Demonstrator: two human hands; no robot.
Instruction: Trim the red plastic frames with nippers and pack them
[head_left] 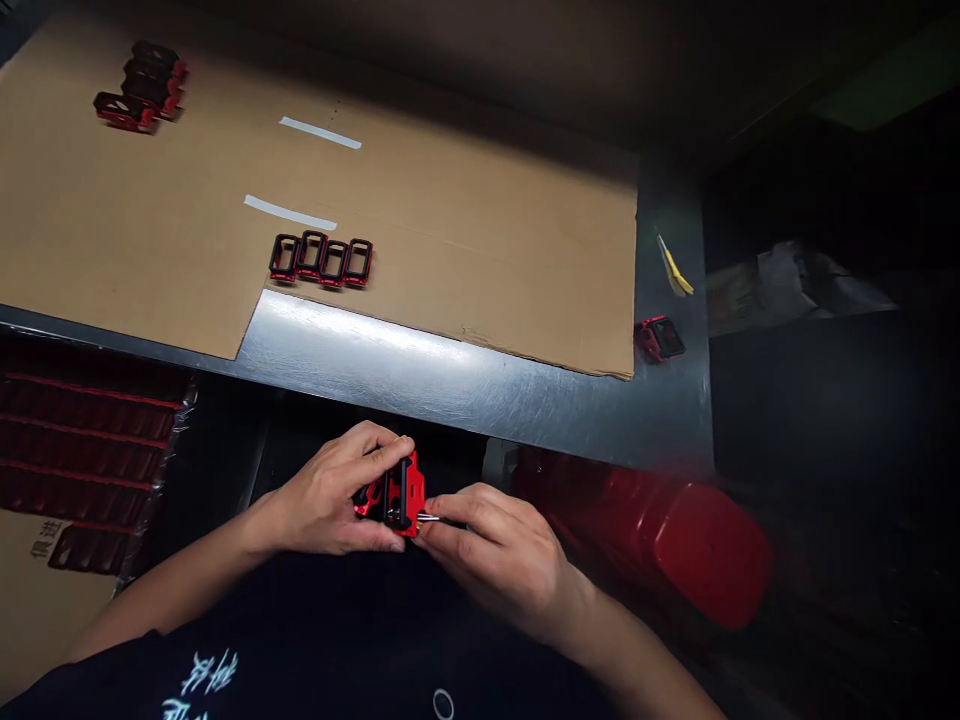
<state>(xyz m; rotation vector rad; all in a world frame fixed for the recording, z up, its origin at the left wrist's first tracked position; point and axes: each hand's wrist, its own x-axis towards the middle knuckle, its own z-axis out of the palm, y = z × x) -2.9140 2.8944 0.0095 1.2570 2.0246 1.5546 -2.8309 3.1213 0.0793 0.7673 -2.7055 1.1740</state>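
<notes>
On my side of the cardboard sheet (487, 230), my left hand (334, 490) grips a red-and-black part (414, 490); my right hand (502, 545) pinches a thin metal piece (429, 517) beside it.

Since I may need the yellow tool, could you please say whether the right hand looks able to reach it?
Probably not while occupied: the right hand pinches a slim metal piece at the red-and-black part. Once free, perhaps: only a red frame lies before the yellow tool.
</notes>
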